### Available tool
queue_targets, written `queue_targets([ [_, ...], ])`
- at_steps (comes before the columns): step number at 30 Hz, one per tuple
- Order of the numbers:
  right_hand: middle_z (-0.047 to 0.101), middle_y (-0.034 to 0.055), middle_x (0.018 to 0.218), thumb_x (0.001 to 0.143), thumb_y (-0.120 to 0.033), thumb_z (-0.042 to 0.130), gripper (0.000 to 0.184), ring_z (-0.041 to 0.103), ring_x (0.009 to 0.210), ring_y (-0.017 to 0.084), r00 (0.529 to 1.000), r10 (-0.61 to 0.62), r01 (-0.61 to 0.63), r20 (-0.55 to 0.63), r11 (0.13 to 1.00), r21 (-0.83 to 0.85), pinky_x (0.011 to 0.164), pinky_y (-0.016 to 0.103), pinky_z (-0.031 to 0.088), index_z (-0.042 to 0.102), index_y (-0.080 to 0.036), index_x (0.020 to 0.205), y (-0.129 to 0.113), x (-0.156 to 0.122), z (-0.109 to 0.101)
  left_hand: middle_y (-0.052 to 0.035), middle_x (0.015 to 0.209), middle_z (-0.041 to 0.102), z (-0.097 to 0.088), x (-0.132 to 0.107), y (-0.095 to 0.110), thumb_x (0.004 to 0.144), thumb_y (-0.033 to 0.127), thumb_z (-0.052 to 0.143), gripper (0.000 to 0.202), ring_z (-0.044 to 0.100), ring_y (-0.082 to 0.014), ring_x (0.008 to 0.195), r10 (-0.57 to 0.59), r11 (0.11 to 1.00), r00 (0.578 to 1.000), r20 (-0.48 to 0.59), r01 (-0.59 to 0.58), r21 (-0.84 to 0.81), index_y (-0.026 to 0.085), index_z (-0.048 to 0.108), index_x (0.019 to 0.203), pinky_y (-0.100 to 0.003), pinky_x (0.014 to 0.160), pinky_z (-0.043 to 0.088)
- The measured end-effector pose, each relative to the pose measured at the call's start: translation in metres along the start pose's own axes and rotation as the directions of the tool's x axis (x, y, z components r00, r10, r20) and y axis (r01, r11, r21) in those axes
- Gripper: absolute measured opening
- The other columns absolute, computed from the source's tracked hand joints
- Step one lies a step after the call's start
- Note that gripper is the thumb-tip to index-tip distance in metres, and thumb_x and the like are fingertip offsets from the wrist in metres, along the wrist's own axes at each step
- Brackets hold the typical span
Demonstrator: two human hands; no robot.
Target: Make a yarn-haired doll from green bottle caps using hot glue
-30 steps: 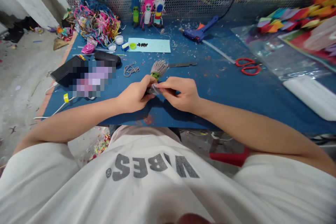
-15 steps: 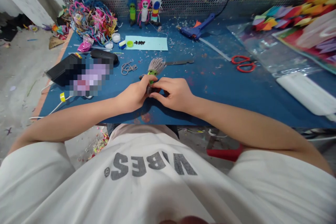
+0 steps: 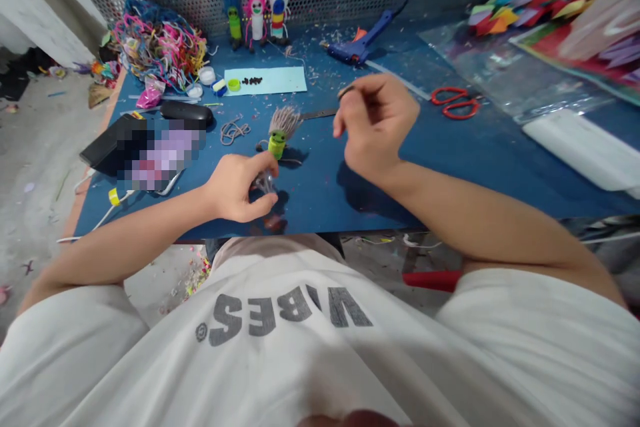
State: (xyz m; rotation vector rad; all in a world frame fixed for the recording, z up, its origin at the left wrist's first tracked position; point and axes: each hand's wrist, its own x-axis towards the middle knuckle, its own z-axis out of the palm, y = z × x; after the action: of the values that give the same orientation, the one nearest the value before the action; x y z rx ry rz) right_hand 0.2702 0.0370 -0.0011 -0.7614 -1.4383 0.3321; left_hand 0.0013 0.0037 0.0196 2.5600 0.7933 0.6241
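A small green-faced doll (image 3: 278,135) with a tuft of grey yarn hair lies on the blue table (image 3: 450,173) just beyond my left hand. My left hand (image 3: 240,185) rests near the table's front edge, fingers pinched on the grey strands at the doll's lower end. My right hand (image 3: 376,121) is lifted above the table to the right of the doll, fingers curled in, with something small and dark at the fingertips that I cannot make out. A thin metal blade (image 3: 318,114) lies flat behind the doll.
Three finished yarn dolls (image 3: 256,11) stand at the back by the mesh wall, beside a tangle of coloured yarn (image 3: 157,43). A blue glue gun (image 3: 356,47), red scissors (image 3: 456,102), a light blue card (image 3: 265,81), a black case (image 3: 186,113) and coloured paper (image 3: 550,7) lie around.
My right hand has let go of the doll and risen up and to the right. My left hand stays low on the strands. The doll now lies uncovered on the table.
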Motion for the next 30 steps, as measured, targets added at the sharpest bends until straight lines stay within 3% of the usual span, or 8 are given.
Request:
queue_targets([
  [2, 0.061, -0.0012, 0.081, 0.11, -0.072, 0.07, 0.044, 0.048, 0.052, 0.012, 0.995, 0.035, -0.028, -0.092, 0.997, 0.076, 0.051, 0.032, 0.041, 0.063, -0.029, 0.114, 0.013, 0.01, -0.001, -0.0063, 0.081, 0.072, 0.002, 0.002, -0.003, 0.095, 0.051, 0.059, 0.03, 0.066, -0.0256, 0.072, 0.085, 0.993, 0.992, 0.092, -0.091, 0.07, 0.023, 0.066, 0.101, -0.041, 0.069, 0.044],
  [6, 0.055, -0.002, 0.074, 0.108, -0.091, 0.054, 0.063, 0.048, 0.054, 0.014, 0.981, 0.172, -0.17, 0.092, 0.985, -0.028, 0.054, 0.032, 0.045, 0.064, -0.03, 0.121, 0.029, 0.01, 0.0, -0.0151, 0.115, 0.079, 0.011, 0.005, -0.002, 0.107, 0.06, 0.054, 0.043, 0.071, -0.032, 0.102, 0.146, 0.977, 0.969, 0.199, -0.173, 0.127, 0.021, 0.07, 0.105, -0.048, 0.089, 0.048],
  [10, 0.054, -0.0007, 0.072, 0.103, -0.099, 0.048, 0.075, 0.057, 0.057, 0.016, 0.928, 0.291, -0.289, 0.231, 0.956, -0.044, 0.058, 0.034, 0.051, 0.069, -0.028, 0.114, 0.026, -0.001, 0.004, -0.0158, 0.124, 0.076, 0.01, 0.008, -0.004, 0.107, 0.068, 0.056, 0.048, 0.069, -0.0327, 0.118, 0.039, 0.999, 0.996, -0.086, -0.039, -0.003, 0.022, 0.066, 0.117, -0.053, 0.106, 0.051],
  [12, 0.054, -0.0008, 0.07, 0.099, -0.102, 0.049, 0.078, 0.057, 0.055, 0.017, 0.909, 0.322, -0.323, 0.265, 0.945, -0.041, 0.056, 0.035, 0.05, 0.07, -0.028, 0.113, 0.024, -0.003, 0.006, -0.0145, 0.12, 0.073, 0.008, 0.012, -0.014, 0.108, 0.061, 0.055, 0.039, 0.067, -0.03, 0.115, -0.098, 0.995, 0.948, -0.303, 0.094, -0.03, 0.024, 0.063, 0.114, -0.05, 0.107, 0.054],
  [14, 0.053, -0.0009, 0.066, 0.097, -0.103, 0.053, 0.078, 0.054, 0.051, 0.018, 0.887, 0.35, -0.357, 0.3, 0.934, -0.034, 0.052, 0.036, 0.047, 0.071, -0.028, 0.108, 0.023, -0.003, 0.006, -0.0141, 0.126, 0.072, 0.007, 0.018, -0.029, 0.105, 0.055, 0.062, 0.036, 0.066, -0.0295, 0.117, -0.217, 0.974, 0.891, -0.398, 0.225, -0.029, 0.024, 0.062, 0.121, -0.048, 0.109, 0.054],
  [19, 0.05, -0.0004, 0.06, 0.099, -0.099, 0.057, 0.072, 0.051, 0.049, 0.018, 0.875, 0.35, -0.371, 0.336, 0.929, 0.0, 0.05, 0.037, 0.045, 0.067, -0.027, 0.093, 0.03, -0.003, 0.005, -0.0159, 0.14, 0.075, 0.01, 0.036, -0.061, 0.089, 0.044, 0.087, 0.058, 0.064, -0.0403, 0.14, -0.35, 0.934, 0.926, -0.14, 0.356, 0.025, 0.02, 0.068, 0.138, -0.06, 0.125, 0.043],
  [25, 0.072, 0.0048, 0.088, 0.1, -0.089, 0.07, 0.063, 0.067, 0.064, 0.017, 0.925, 0.264, -0.281, 0.275, 0.959, 0.026, 0.063, 0.036, 0.059, 0.076, -0.027, 0.107, 0.042, -0.002, 0.008, -0.0107, 0.113, 0.083, 0.016, 0.041, -0.069, 0.092, 0.044, 0.086, 0.033, 0.079, -0.0321, 0.112, -0.311, 0.933, 0.916, -0.253, 0.243, -0.264, 0.02, 0.075, 0.11, -0.05, 0.109, 0.058],
  [30, 0.074, 0.0052, 0.088, 0.107, -0.063, 0.076, 0.041, 0.072, 0.071, 0.018, 0.86, 0.327, -0.34, 0.392, 0.94, -0.039, 0.069, 0.033, 0.061, 0.082, -0.022, 0.106, 0.046, -0.006, 0.009, -0.0085, 0.101, 0.08, 0.022, 0.042, -0.08, 0.093, 0.074, 0.084, 0.057, 0.078, -0.0239, 0.091, -0.271, 0.905, 0.864, -0.424, 0.078, -0.419, 0.021, 0.071, 0.109, -0.041, 0.088, 0.065],
])
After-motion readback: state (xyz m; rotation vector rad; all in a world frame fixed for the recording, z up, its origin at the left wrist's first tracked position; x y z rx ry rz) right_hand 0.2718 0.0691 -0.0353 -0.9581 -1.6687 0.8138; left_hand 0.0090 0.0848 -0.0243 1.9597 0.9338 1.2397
